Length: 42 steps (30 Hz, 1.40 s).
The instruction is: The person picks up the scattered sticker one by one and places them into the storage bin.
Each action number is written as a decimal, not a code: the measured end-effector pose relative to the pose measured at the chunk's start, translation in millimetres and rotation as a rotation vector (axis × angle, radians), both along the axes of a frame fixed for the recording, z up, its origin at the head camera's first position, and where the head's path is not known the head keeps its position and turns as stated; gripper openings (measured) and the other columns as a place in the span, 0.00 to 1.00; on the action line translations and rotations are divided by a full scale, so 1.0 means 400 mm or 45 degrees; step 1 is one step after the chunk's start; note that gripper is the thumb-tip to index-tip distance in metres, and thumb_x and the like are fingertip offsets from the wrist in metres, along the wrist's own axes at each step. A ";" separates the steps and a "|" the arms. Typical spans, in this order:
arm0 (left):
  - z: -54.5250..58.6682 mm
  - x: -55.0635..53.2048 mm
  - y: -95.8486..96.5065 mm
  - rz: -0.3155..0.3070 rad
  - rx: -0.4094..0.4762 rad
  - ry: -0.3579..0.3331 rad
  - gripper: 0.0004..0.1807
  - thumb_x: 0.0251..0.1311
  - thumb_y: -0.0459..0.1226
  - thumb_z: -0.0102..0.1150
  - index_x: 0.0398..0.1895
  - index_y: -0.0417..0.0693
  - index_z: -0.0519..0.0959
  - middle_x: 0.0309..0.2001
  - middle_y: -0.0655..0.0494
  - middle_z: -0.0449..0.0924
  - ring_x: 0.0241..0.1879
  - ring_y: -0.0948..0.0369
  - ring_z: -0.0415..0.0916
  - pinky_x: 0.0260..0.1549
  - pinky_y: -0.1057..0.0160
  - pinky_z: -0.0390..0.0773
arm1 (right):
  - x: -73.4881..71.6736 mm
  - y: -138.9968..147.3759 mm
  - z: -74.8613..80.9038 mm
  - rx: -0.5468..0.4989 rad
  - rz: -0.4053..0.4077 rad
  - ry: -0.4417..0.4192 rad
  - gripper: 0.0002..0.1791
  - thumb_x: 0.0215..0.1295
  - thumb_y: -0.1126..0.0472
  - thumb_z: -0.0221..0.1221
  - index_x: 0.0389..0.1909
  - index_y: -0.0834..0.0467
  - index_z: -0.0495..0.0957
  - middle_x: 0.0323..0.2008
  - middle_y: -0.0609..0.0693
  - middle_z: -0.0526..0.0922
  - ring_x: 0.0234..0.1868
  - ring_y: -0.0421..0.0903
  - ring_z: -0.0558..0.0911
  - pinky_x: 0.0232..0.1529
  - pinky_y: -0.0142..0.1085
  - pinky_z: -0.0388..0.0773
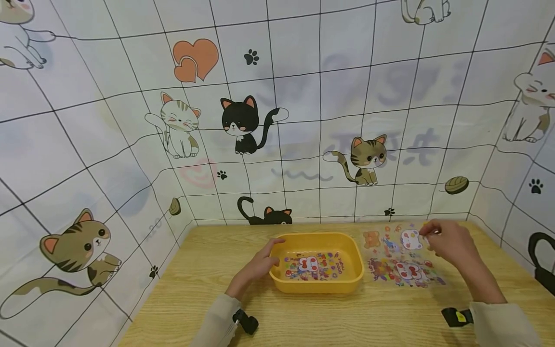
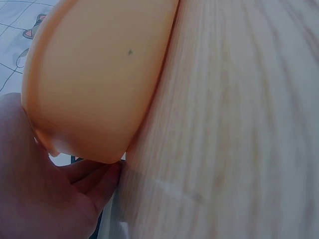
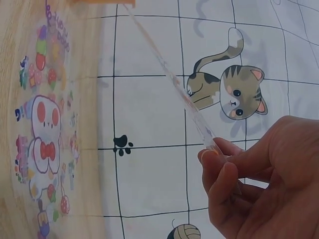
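A yellow rectangular plastic basin (image 1: 318,287) stands on the wooden table. My left hand (image 1: 257,266) grips its left end, thumb over the rim; in the left wrist view the fingers (image 2: 102,181) reach under the basin's outer edge. Inside the basin lies a clear sheet printed with a bunny and coloured pictures (image 1: 309,265). To the right, my right hand (image 1: 450,242) pinches the edge of another clear printed sheet (image 1: 390,243) between thumb and fingers; the right wrist view has it raised and nearly edge-on. Below it a similar sheet (image 1: 409,272) lies on the table.
The wooden table (image 1: 195,299) reaches back to a white cloth wall (image 1: 299,120) with a black grid and cartoon cats. Similar cloth encloses both sides. A black looped object (image 1: 542,260) is at the right edge.
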<state>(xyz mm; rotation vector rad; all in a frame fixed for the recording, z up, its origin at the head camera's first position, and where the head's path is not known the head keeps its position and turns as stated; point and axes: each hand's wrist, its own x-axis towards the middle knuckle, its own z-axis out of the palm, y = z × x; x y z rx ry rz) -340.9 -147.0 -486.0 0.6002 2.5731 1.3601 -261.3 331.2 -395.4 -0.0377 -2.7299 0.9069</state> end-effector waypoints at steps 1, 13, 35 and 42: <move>0.001 0.000 0.000 0.000 0.000 0.001 0.36 0.63 0.33 0.49 0.77 0.58 0.62 0.82 0.46 0.54 0.75 0.45 0.60 0.59 0.48 0.70 | 0.001 -0.003 0.001 0.000 -0.006 0.010 0.16 0.72 0.66 0.47 0.46 0.68 0.81 0.37 0.66 0.85 0.25 0.47 0.80 0.21 0.39 0.72; 0.006 0.001 0.003 -0.006 0.003 0.008 0.36 0.65 0.33 0.48 0.78 0.59 0.62 0.82 0.47 0.54 0.77 0.44 0.58 0.60 0.46 0.69 | 0.016 -0.045 0.032 0.002 -0.029 0.111 0.15 0.68 0.69 0.48 0.48 0.69 0.80 0.41 0.69 0.84 0.25 0.46 0.78 0.21 0.38 0.67; -0.002 0.001 -0.001 0.000 -0.005 0.011 0.37 0.62 0.33 0.50 0.77 0.59 0.63 0.82 0.46 0.54 0.79 0.42 0.55 0.65 0.41 0.66 | 0.032 -0.076 0.054 -0.005 -0.047 0.240 0.13 0.69 0.70 0.50 0.46 0.66 0.81 0.41 0.66 0.86 0.30 0.45 0.82 0.21 0.36 0.70; 0.000 -0.002 0.001 0.006 0.004 0.000 0.36 0.62 0.34 0.50 0.77 0.59 0.63 0.82 0.46 0.55 0.77 0.44 0.59 0.61 0.45 0.69 | 0.024 -0.094 0.054 0.003 -0.018 0.228 0.12 0.71 0.70 0.51 0.46 0.66 0.82 0.53 0.71 0.83 0.34 0.51 0.83 0.21 0.36 0.69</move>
